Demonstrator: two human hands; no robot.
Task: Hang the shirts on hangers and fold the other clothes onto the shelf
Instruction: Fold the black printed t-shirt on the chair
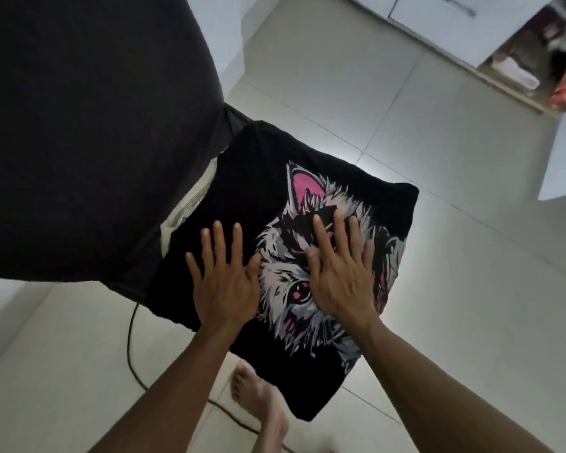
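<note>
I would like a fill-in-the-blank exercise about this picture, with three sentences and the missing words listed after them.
1. Both hands, the left hand and the right hand, press flat on a black shirt printed with the face of a ____.
2. The inside of the animal's ear is coloured ____.
3. Below the shirt, a bare ____ stands on the tiled floor near a thin black cable.

Missing words: cat; pink; foot
</note>
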